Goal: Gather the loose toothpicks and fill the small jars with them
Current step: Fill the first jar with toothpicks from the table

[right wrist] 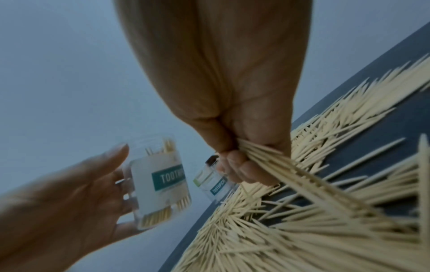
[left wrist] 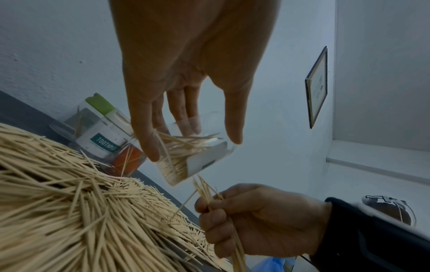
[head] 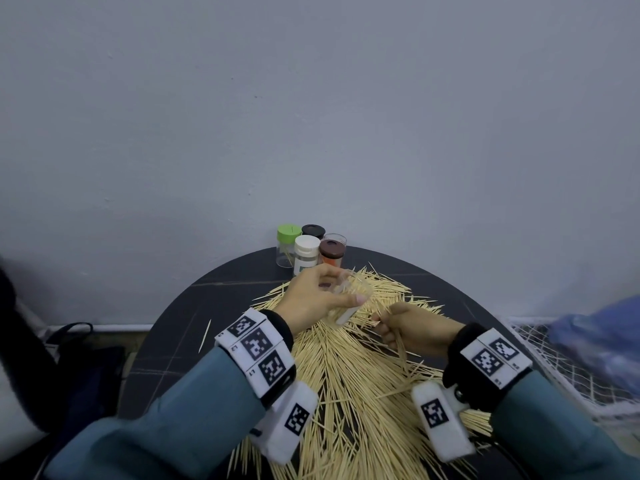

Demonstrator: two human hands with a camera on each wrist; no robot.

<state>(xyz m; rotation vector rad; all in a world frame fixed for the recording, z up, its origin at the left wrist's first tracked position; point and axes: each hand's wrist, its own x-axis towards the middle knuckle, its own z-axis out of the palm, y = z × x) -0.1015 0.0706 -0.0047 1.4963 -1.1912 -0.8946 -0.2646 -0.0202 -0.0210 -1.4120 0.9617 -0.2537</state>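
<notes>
A big heap of loose toothpicks (head: 349, 368) covers the round black table (head: 166, 341). My left hand (head: 318, 299) holds a clear open jar (left wrist: 193, 156) with a white "TOOTHPICK" label (right wrist: 160, 185) tilted above the heap; toothpicks partly fill it. My right hand (head: 412, 327) grips a bundle of toothpicks (left wrist: 223, 217) in its fist, the tips pointing up toward the jar's base, just right of it. The bundle (right wrist: 291, 165) trails out below the curled fingers.
Several small jars stand at the table's far edge by the wall: a green-lidded one (head: 288, 244), a white-lidded one (head: 306, 253), a brown-lidded one (head: 331, 252) and a black-lidded one (head: 313, 231). One stray toothpick (head: 205, 336) lies at the left. Netting (head: 554, 362) lies at the right.
</notes>
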